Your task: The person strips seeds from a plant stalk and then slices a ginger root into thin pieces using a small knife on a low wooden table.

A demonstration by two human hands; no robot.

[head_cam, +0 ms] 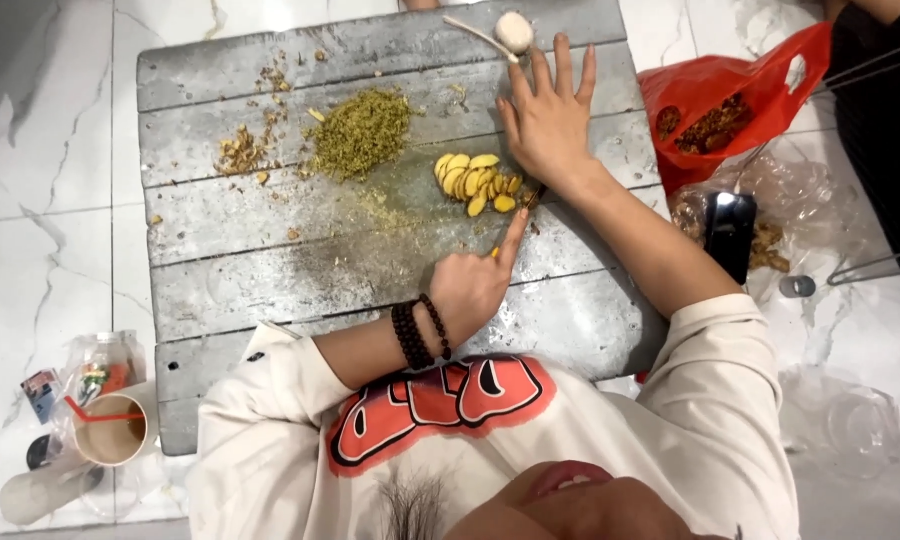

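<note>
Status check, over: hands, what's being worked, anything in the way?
Left hand shut on knife, forefinger along it. Right hand flat, open, beside yellow slices on grey board. Chopped green pile nearby, apart.

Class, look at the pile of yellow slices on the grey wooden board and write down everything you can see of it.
The pile of yellow slices lies right of the board's middle, beside a green chopped heap. The pieces are thin, oval, pale to deep yellow, overlapping loosely in a small cluster; they look like a sliced root, though which kind cannot be told. One hand lies flat just right of them, its heel near or at the pile's edge. The other hand, wearing dark bead bracelets, points a finger toward the pile from below.
</note>
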